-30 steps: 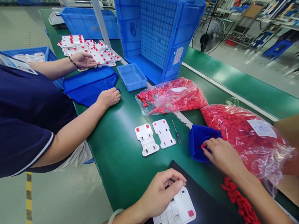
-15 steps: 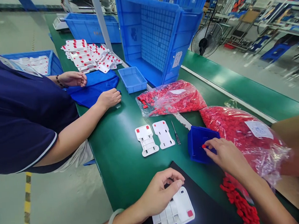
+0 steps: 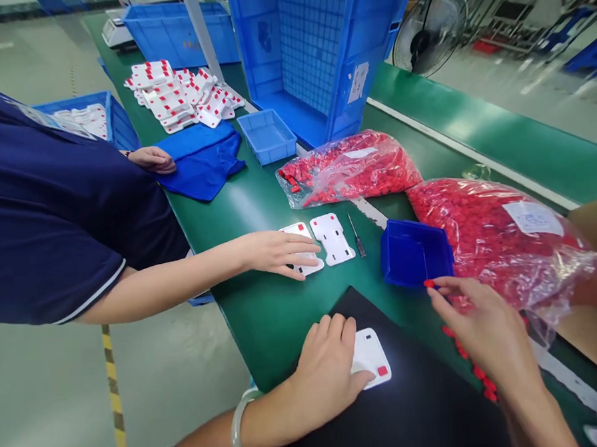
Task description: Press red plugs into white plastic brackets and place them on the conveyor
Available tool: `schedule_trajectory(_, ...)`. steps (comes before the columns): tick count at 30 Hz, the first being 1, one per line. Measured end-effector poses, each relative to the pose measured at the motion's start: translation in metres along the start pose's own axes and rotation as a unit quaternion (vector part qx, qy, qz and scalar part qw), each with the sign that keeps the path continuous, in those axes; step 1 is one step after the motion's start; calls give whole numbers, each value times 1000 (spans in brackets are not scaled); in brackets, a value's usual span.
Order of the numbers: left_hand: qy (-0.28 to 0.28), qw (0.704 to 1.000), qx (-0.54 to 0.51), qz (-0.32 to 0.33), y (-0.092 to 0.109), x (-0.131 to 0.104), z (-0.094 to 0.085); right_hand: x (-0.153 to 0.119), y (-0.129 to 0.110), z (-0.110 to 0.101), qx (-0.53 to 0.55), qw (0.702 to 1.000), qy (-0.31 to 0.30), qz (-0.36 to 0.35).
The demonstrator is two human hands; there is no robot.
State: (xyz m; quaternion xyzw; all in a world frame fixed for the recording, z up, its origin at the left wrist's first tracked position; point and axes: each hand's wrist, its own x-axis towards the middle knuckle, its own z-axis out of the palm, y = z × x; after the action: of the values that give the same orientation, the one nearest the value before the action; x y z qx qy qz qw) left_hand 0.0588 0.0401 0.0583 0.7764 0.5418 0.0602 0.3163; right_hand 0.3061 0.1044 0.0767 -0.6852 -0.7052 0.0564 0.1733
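Note:
My left hand [image 3: 330,365] grips a white plastic plate [image 3: 369,353] that lies on a black mat [image 3: 413,404]. The plate has a red square in one corner and a dark slot in another; my fingers and palm cover much of the rest. Between thumb and fingertips my right hand [image 3: 484,320] pinches a small red plastic piece [image 3: 428,283], just by the near right edge of a dark blue bin [image 3: 415,254]. Loose red pieces [image 3: 481,374] lie below my right hand.
A co-worker's hand [image 3: 284,251] rests over a white plate, beside another plate [image 3: 332,238] and a screwdriver [image 3: 358,237]. Bags of red pieces [image 3: 360,167] lie behind the bin. Farther off are a light blue tray [image 3: 267,137], blue cloth [image 3: 202,158] and heaped plates [image 3: 182,96].
My right hand has drawn the red piece out of the bin towards me. My left hand has flattened onto the plate. The co-worker's hand has reached over to a white plate.

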Motion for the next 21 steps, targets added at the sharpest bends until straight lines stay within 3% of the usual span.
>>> schedule_trajectory(5,12,996,92,10,10,1,16,-76,-38,11,105,993,-41,42)
schedule_trajectory(8,12,994,112,4,16,-1,14,-102,-58,23,115,991,-48,55)
schedule_trajectory(17,7,989,145,6,34,-13,10,-120,-83,34,110,990,5,90)
schedule_trajectory(21,36,987,156,16,34,-16,14,-122,-88,37,113,989,24,92)
